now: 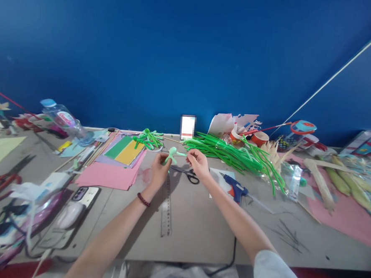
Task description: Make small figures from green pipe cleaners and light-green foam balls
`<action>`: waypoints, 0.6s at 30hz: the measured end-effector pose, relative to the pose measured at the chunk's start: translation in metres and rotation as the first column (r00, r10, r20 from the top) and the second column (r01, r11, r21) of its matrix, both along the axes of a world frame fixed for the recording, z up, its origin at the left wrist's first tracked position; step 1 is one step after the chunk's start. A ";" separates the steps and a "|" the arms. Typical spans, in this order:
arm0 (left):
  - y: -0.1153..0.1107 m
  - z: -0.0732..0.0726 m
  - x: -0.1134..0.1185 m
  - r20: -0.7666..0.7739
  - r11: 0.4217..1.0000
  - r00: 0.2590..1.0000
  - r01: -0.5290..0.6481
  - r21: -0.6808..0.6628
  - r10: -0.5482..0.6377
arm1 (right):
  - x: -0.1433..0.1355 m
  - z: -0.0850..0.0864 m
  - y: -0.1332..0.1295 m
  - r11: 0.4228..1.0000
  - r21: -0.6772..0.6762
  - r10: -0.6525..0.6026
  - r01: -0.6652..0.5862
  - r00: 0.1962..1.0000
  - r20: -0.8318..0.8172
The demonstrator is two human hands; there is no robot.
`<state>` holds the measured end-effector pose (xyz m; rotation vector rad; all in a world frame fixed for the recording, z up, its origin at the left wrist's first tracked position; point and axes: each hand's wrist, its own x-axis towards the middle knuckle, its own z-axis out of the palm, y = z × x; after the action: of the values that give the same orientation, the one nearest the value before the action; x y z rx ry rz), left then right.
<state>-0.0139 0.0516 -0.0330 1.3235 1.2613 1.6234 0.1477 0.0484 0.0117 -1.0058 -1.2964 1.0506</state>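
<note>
My left hand (160, 167), with a dark red bead bracelet at its wrist, pinches a light green fuzzy piece (172, 153) bent into a small looped shape. One arm of that piece stretches to the right, and its end is pinched between the fingers of my right hand (198, 161). Both hands are raised over the middle of the table. Black-handled scissors (193, 178) lie just below my right hand. Under my left hand a clear ruler (166, 215) points toward the table's front edge.
Green fuzzy stems (228, 152) lie behind and right; a blue glue gun (239, 190) rests right of the scissors. Coloured sheets (108, 175), a phone (82, 210) and red-handled scissors (0, 184) are at left. Corn husks (349, 182) lie far right.
</note>
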 end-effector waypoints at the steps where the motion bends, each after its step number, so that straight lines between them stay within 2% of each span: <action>1: 0.000 0.000 -0.001 -0.069 0.999 0.997 -0.029 0.021 0.031 | 0.001 0.002 0.000 1.000 0.000 -0.007 0.007 1.000 0.014; 4: -0.001 0.002 -0.002 -0.229 0.996 0.971 -0.052 0.078 0.069 | 0.005 0.009 0.000 1.000 -0.007 -0.014 0.014 0.999 0.052; 8: -0.005 0.007 -0.001 -0.229 0.994 0.972 -0.037 0.104 0.060 | 0.011 0.017 0.001 1.000 0.007 0.000 -0.001 0.993 0.121; 11: -0.007 0.009 0.000 -0.221 0.992 0.972 -0.057 0.113 0.081 | 0.015 0.021 0.002 0.998 -0.007 0.055 -0.055 0.972 0.227; 14: -0.006 0.008 0.003 -0.112 0.999 0.993 -0.024 0.023 0.027 | 0.018 0.021 0.004 0.995 -0.033 0.100 -0.095 0.943 0.316; 18: -0.004 0.005 0.007 0.035 0.994 0.997 0.070 -0.085 -0.067 | 0.019 0.016 0.008 0.995 -0.019 0.094 -0.094 0.912 0.400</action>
<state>-0.0067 0.0481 -0.0279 1.2691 1.2394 1.5205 0.1670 0.0566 0.0273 -1.2109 -1.6924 0.9438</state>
